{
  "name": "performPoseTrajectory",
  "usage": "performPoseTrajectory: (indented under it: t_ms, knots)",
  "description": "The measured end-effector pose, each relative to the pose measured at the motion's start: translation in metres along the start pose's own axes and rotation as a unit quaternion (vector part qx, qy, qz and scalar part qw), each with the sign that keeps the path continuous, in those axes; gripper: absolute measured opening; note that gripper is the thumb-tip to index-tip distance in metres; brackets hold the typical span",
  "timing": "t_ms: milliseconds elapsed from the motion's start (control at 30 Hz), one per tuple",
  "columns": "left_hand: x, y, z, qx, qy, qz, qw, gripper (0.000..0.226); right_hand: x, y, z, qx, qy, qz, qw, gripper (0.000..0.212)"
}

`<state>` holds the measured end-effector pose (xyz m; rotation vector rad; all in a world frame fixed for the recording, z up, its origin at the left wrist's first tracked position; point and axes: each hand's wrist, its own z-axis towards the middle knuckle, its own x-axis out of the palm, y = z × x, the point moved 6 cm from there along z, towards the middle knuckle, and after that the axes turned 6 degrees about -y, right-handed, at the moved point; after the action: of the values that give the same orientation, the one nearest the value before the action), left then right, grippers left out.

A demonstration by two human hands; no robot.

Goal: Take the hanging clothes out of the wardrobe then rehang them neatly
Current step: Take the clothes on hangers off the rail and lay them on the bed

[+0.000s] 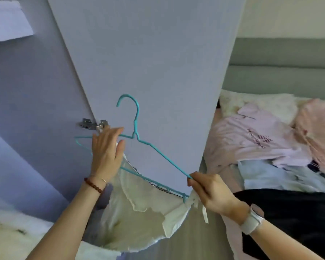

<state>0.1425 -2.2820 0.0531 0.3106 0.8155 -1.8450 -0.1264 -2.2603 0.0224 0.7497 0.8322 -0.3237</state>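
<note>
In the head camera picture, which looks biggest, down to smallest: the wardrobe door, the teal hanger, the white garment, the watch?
1. wardrobe door
2. and 3. white garment and teal hanger: similar extent, so no ranking
4. watch, plainly the smallest

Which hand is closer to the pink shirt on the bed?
The right hand. It pinches the teal hanger's end just left of the pink shirt; the left hand is farther left, at the hanger's other side.

Bed (270, 79) with grey-green headboard, pink T-shirt (251, 139), pale blue garment (274, 177), black garment (293, 212)
</note>
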Motion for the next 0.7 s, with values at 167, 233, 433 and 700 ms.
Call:
performPoseTrajectory:
  t_ms: [167,233,433,700]
  knots:
    - [0.064,-0.063,-0.026,0.016,0.101,-0.064,0.993,0.037,-0.052,-0.045,-0.074,0.099,0.0,-0.133,0.986,0.015]
    - [0.079,-0.101,-0.04,0.03,0.102,-0.106,0.989,0.029,-0.077,-0.06,-0.107,0.142,0.002,-0.157,0.977,0.016]
    - [0.138,-0.219,-0.064,0.04,0.152,-0.197,0.968,0.04,-0.141,-0.06,-0.176,0.19,0.024,-0.17,0.967,0.035]
    - [0.206,-0.382,-0.089,0.109,0.226,-0.325,0.912,0.045,-0.242,-0.049,-0.272,0.397,0.003,-0.18,0.9,0.028]
